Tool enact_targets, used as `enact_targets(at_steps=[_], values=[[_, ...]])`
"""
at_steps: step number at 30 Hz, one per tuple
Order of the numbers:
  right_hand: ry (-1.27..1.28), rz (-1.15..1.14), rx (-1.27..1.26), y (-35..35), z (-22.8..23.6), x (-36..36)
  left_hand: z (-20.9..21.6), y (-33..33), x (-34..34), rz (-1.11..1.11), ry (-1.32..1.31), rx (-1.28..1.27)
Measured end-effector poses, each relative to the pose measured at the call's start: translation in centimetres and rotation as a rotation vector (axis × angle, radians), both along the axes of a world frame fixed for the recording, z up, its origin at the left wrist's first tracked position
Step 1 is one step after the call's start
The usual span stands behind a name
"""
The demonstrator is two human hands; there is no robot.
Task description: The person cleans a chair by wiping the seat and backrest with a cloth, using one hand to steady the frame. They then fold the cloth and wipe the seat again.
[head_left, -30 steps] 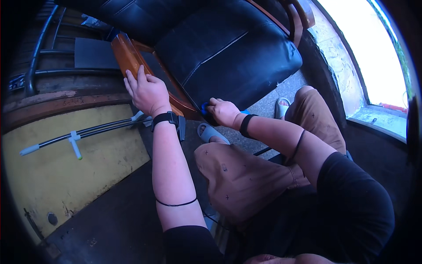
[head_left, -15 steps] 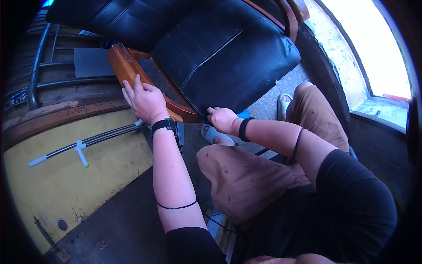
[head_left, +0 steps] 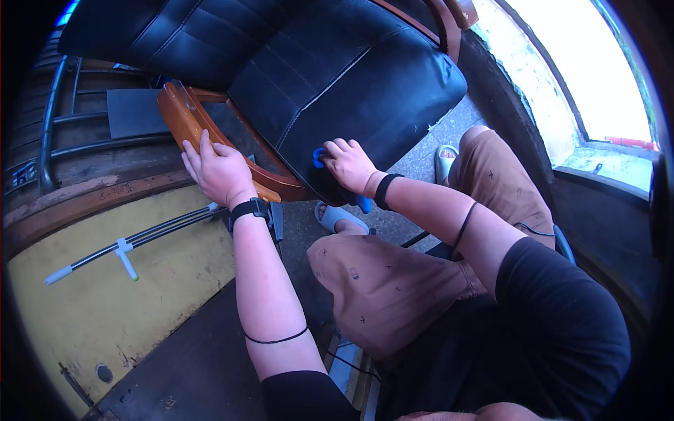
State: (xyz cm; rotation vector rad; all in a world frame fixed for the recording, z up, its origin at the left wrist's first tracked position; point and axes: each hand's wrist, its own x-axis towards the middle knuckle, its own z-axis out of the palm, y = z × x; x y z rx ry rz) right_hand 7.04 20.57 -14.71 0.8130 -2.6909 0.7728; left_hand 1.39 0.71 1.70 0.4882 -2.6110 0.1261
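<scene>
A chair with a black padded seat [head_left: 365, 91] and orange-brown wooden armrests stands in front of me. My left hand [head_left: 221, 172] lies on the near wooden armrest [head_left: 181, 118], fingers stretched along its top. Over the seat's front left corner, my right hand [head_left: 347, 165] is closed on a blue cloth [head_left: 319, 158] pressed to the black cover. Part of the cloth pokes out beyond the fingertips, and another bit hangs below the palm at the seat's edge. Most of it is hidden under the hand.
At left, a yellow panel [head_left: 140, 281] carries a thin metal rod with a white handle [head_left: 125, 256]. Behind it are dark metal bars [head_left: 98, 147] and a grey board [head_left: 133, 112]. A bright window [head_left: 597, 70] is at right. My slippered feet [head_left: 340, 219] are below the seat.
My right hand has moved up from the seat's front edge onto its top, bringing the blue cloth along. The left hand stays on the armrest. The whole view has shifted slightly.
</scene>
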Motion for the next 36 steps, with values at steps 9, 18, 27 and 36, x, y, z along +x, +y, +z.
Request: enact_targets(at_steps=[9,18,27,36], values=[[-0.260,-0.104,-0.145,-0.1,0.8,1.7,-0.2,-0.4,0.0,0.007,0.000,0.010],[-0.293,-0.251,-0.369,-1.1,-0.4,3.9,-0.2,-0.5,-0.1,-0.004,0.009,-0.009],[-0.139,0.156,0.052,-1.2,-0.6,2.1,-0.3,-0.1,-0.1,-0.007,0.016,-0.020],[-0.254,-0.136,-0.146,2.2,-0.3,0.7,-0.1,-0.6,-0.1,0.025,0.007,-0.030]])
